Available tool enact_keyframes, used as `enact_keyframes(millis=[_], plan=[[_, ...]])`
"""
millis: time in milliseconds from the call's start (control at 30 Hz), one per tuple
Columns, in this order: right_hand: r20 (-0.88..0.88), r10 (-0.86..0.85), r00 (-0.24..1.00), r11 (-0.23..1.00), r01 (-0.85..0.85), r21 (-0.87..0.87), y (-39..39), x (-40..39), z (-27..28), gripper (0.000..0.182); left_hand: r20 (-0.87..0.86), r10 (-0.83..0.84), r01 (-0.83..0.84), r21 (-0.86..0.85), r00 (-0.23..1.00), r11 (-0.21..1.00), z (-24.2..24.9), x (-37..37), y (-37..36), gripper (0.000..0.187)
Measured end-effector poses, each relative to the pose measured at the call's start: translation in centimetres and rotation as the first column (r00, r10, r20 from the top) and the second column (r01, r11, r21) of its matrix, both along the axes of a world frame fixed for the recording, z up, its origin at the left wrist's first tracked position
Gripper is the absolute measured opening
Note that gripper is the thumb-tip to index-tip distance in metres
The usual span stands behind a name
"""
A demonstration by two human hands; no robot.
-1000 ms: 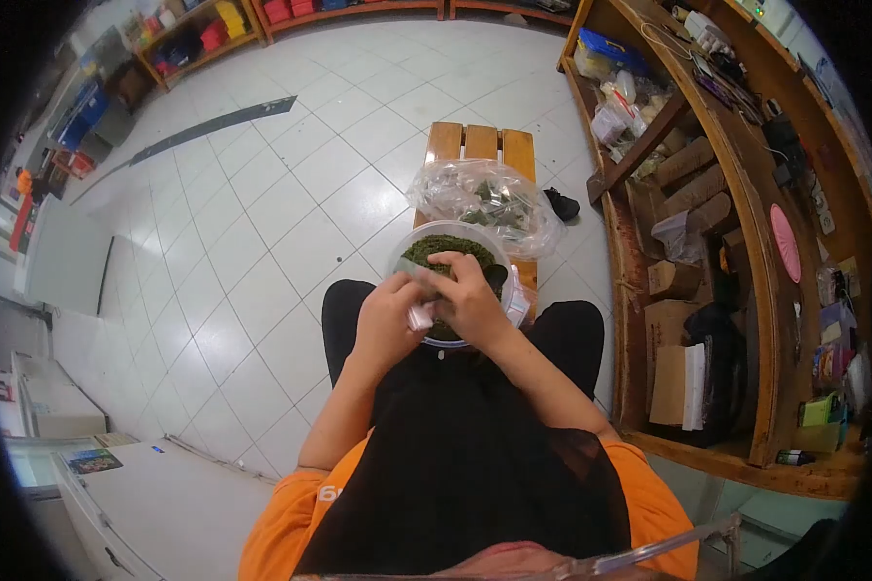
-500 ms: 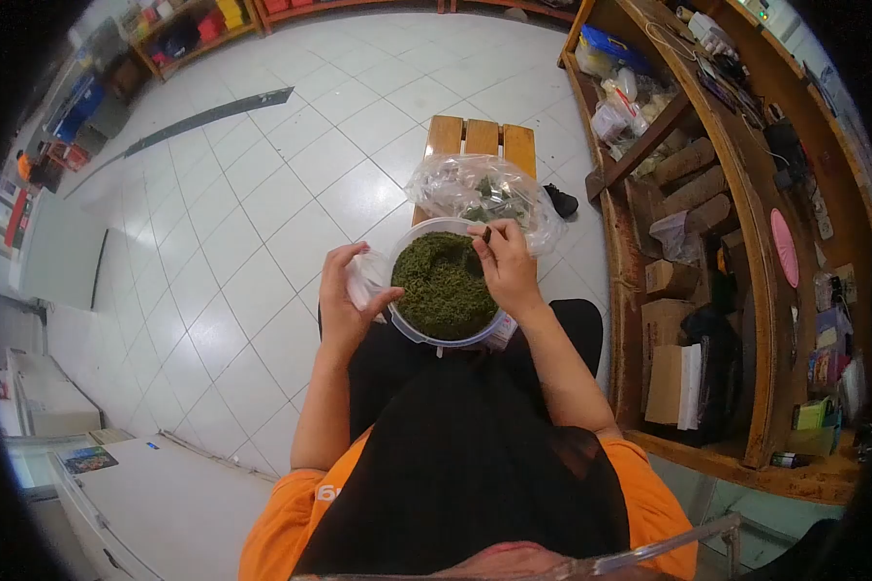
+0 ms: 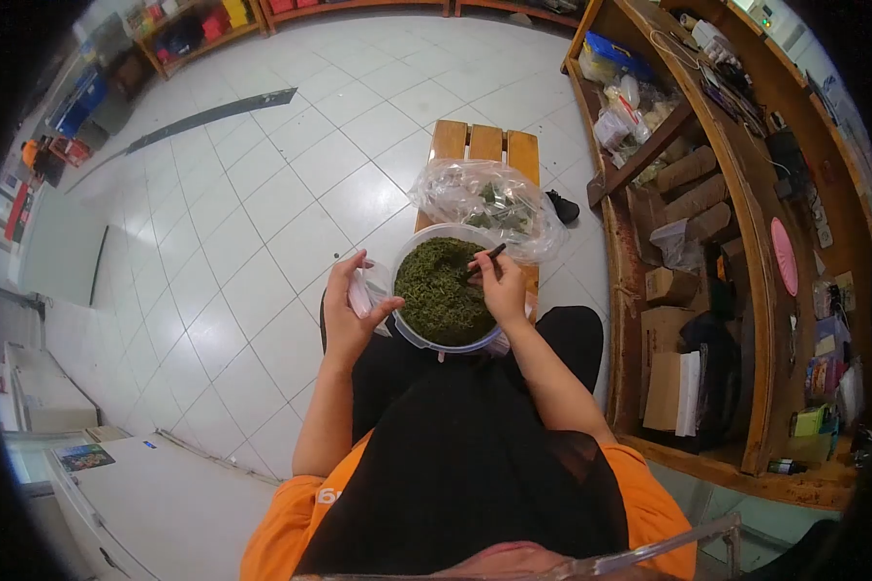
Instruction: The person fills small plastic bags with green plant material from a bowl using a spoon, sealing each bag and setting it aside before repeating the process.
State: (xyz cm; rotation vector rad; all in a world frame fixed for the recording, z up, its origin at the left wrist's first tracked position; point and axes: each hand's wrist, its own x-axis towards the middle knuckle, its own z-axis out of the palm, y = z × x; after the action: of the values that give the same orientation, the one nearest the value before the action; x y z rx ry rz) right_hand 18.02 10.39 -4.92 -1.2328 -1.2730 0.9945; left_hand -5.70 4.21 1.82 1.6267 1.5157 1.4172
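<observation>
My right hand [image 3: 504, 286] pinches a thin dark stick [image 3: 485, 259] over the clear tub of green dried leaves [image 3: 443, 289] at frame centre. My left hand [image 3: 347, 312], just left of the tub, grips a small clear bag [image 3: 363, 289]. A plastic bag [image 3: 484, 205] lies just above, on the wooden bench [image 3: 482, 143].

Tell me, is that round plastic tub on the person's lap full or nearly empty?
Full. The tub is heaped with green dried leaves almost to its rim.
</observation>
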Motion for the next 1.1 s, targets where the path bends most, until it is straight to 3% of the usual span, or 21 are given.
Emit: enact_keyframes(millis=[100,233,333,433,567,633,667,700,733,767,833,867,933,967,1033,1100], plan=[[-0.22,-0.091,0.971,0.995,0.081,-0.053,0.5,0.9,0.4,0.026,-0.012,-0.044,0.044,-0.022,0.999,0.999,0.7,0.5,-0.3,0.082],[-0.283,-0.169,0.944,0.986,0.16,-0.053,0.9,2.6,1.5,0.025,0.037,-0.102,0.104,-0.054,0.994,0.993,0.3,1.6,-0.1,0.082],[-0.316,-0.158,0.936,0.984,0.124,-0.125,0.8,3.2,2.1,0.025,-0.051,-0.139,0.136,-0.045,0.989,0.99,0.6,2.6,0.4,0.077],[-0.436,-0.219,0.873,0.974,0.167,-0.155,0.5,3.5,3.3,0.025,-0.273,-0.178,0.167,-0.063,0.945,0.984,0.7,3.6,1.2,0.071],[-0.448,-0.167,0.878,0.986,0.15,-0.074,-0.7,2.7,6.9,0.024,-0.401,-0.224,0.205,-0.09,0.888,0.975,1.1,5.1,2.1,0.067],[-0.228,-0.047,0.973,0.986,0.081,0.143,-1.9,1.5,9.4,0.015,-0.354,-0.235,0.221,-0.081,0.905,0.972,1.0,6.1,2.6,0.064],[-0.229,-0.051,0.972,0.985,0.086,0.147,-2.3,1.4,10.6,0.015,-0.355,-0.238,0.225,-0.078,0.904,0.971,0.7,6.5,2.8,0.064],[0.122,0.057,0.991,0.912,-0.101,0.398,-2.6,1.4,11.6,0.013,-0.266,-0.233,0.223,-0.068,0.936,0.973,0.1,6.9,3.0,0.063],[0.472,0.066,0.879,0.766,-0.348,0.54,-2.8,1.4,12.3,0.011,-0.174,-0.226,0.219,-0.059,0.958,0.974,-0.4,7.1,3.2,0.062],[0.47,0.064,0.88,0.766,-0.345,0.543,-3.0,1.2,12.7,0.011,-0.178,-0.227,0.22,-0.057,0.958,0.974,-0.9,7.2,3.2,0.062],[0.263,0.134,0.955,0.658,-0.284,0.697,-3.0,0.8,13.1,0.007,-0.072,-0.179,0.175,-0.058,0.981,0.983,-1.0,7.2,3.1,0.065],[0.262,0.135,0.956,0.657,-0.284,0.698,-2.9,0.9,12.7,0.007,-0.074,-0.177,0.174,-0.057,0.981,0.983,-1.0,7.2,2.9,0.065],[0.067,0.137,0.988,0.727,-0.146,0.67,-2.7,1.2,11.6,0.01,-0.014,-0.079,0.079,0.019,0.997,0.997,0.2,7.3,2.2,0.068],[0.066,0.137,0.988,0.729,-0.146,0.669,-2.7,1.2,11.0,0.01,-0.015,-0.078,0.079,0.016,0.997,0.997,-0.1,7.3,2.2,0.068],[0.317,0.193,0.929,0.823,-0.329,0.463,-2.7,0.6,10.4,0.015,0.014,-0.048,0.044,0.182,0.999,0.982,-1.1,7.2,2.5,0.069],[0.368,0.238,0.899,0.838,-0.382,0.391,-3.1,-0.4,9.5,0.016,-0.001,-0.04,0.04,0.123,0.999,0.992,-1.6,6.8,2.2,0.065]])
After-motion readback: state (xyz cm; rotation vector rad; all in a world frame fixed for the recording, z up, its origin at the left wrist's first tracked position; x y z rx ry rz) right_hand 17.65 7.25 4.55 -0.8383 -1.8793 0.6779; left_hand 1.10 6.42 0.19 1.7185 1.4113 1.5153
